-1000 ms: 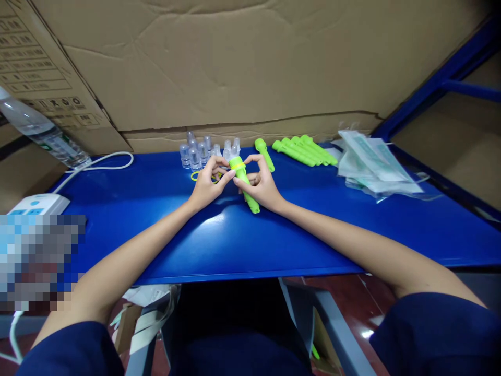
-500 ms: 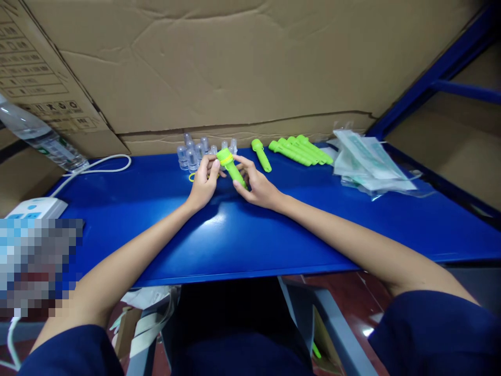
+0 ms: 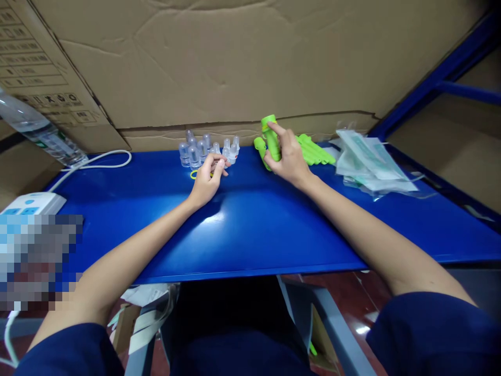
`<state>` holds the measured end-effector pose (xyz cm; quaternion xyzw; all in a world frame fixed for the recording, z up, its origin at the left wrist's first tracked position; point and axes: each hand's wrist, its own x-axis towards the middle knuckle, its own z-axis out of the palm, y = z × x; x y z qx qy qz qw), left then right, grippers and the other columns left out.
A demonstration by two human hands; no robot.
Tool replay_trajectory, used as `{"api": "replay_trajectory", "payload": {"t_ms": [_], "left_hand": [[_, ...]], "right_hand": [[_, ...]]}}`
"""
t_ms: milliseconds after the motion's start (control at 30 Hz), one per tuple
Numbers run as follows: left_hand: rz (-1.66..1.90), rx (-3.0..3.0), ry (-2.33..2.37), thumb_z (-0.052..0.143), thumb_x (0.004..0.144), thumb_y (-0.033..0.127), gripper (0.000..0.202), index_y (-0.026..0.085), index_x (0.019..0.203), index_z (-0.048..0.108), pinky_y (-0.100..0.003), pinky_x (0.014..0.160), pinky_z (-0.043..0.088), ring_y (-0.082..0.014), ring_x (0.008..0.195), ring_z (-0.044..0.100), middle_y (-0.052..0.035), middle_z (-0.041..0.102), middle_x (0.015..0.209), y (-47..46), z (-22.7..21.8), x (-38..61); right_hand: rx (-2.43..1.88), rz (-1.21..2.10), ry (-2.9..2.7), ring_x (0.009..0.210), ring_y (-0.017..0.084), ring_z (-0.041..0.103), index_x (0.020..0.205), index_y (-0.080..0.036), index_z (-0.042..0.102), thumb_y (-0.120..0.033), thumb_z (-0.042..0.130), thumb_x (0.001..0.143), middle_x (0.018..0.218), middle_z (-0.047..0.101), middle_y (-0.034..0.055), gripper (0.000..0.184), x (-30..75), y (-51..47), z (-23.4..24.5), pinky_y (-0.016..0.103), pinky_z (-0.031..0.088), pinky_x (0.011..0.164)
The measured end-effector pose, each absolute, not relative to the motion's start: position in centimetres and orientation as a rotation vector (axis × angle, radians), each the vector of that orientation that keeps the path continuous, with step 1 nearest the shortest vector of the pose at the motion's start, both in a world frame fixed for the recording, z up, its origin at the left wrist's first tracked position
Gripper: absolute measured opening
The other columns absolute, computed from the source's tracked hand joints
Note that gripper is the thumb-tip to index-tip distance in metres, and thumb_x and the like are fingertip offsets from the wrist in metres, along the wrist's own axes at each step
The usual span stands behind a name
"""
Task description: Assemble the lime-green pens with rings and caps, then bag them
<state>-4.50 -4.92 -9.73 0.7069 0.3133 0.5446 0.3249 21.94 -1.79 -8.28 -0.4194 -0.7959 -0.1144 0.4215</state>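
Blue table (image 3: 250, 230) backed by cardboard wall (image 3: 235, 62). Right hand (image 3: 287, 156) closed round a green tube (image 3: 269, 130), held upright at the table's far edge, just beside a pile of green tubes (image 3: 315, 151). Left hand (image 3: 205, 183) resting on the table, fingers loosely curled over a yellow band (image 3: 194, 175), near clear vials (image 3: 195, 151); grip on the band unclear.

Water bottle (image 3: 39, 133), power strip (image 3: 33, 202), plastic pouches (image 3: 368, 162), cardboard backdrop (image 3: 235, 62).

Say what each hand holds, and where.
Right hand grips the green tube by its lower body. Left hand holds nothing; it rests by the yellow band.
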Motion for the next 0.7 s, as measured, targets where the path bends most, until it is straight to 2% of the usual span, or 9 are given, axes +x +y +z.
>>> {"api": "replay_trajectory", "payload": {"t_ms": [167, 333, 467, 600, 700], "left_hand": [[1.39, 1.887, 0.845, 0.049, 0.103, 0.039, 0.021, 0.019, 0.102, 0.056, -0.027, 0.079, 0.053, -0.0104, 0.076, 0.066, -0.0061, 0.072, 0.098, -5.14, -9.56, -4.56], [1.377, 1.909, 0.851, 0.048, 0.103, 0.039, 0.022, 0.019, 0.102, 0.056, -0.027, 0.079, 0.053, -0.0104, 0.075, 0.066, -0.0065, 0.073, 0.098, -5.38, -9.33, -4.55], [1.373, 1.927, 0.836, 0.047, 0.103, 0.038, 0.021, 0.019, 0.101, 0.056, -0.027, 0.079, 0.054, -0.0105, 0.075, 0.067, -0.0066, 0.073, 0.098, -5.43, -9.27, -4.53], [1.361, 1.941, 0.832, 0.047, 0.103, 0.039, 0.022, 0.019, 0.101, 0.056, -0.027, 0.078, 0.053, -0.0104, 0.075, 0.066, -0.0065, 0.072, 0.098, -5.41, -9.36, -4.49], [1.357, 1.959, 0.826, 0.046, 0.103, 0.038, 0.022, 0.019, 0.102, 0.056, -0.026, 0.079, 0.053, -0.0102, 0.076, 0.066, -0.0065, 0.072, 0.099, -5.42, -9.41, -4.48]], "right_hand": [[-1.05, -0.278, -1.963, 0.118, 0.033, 0.059, 0.151, -0.026, 0.031, -0.05, 0.052, 0.095, 0.138, 0.054, 0.0147, 0.065, 22.1, -1.5, -8.43, 0.056, 0.049, 0.106], [-1.067, -0.253, -1.971, 0.122, 0.035, 0.059, 0.149, -0.03, 0.032, -0.055, 0.049, 0.094, 0.136, 0.056, 0.0122, 0.063, 22.04, -1.59, -8.56, 0.059, 0.048, 0.105], [-1.1, -0.156, -1.941, 0.122, 0.036, 0.058, 0.151, -0.033, 0.032, -0.055, 0.055, 0.094, 0.136, 0.058, 0.0122, 0.065, 21.84, -2.2, -8.3, 0.058, 0.049, 0.104], [-1.099, -0.117, -1.918, 0.125, 0.037, 0.056, 0.151, -0.027, 0.034, -0.056, 0.061, 0.092, 0.135, 0.058, 0.0158, 0.071, 21.91, -2.34, -8.19, 0.057, 0.05, 0.103], [-1.127, -0.14, -1.915, 0.119, 0.037, 0.06, 0.15, -0.024, 0.035, -0.055, 0.061, 0.091, 0.134, 0.058, 0.0162, 0.072, 21.99, -2.16, -8.36, 0.057, 0.053, 0.099]]}}
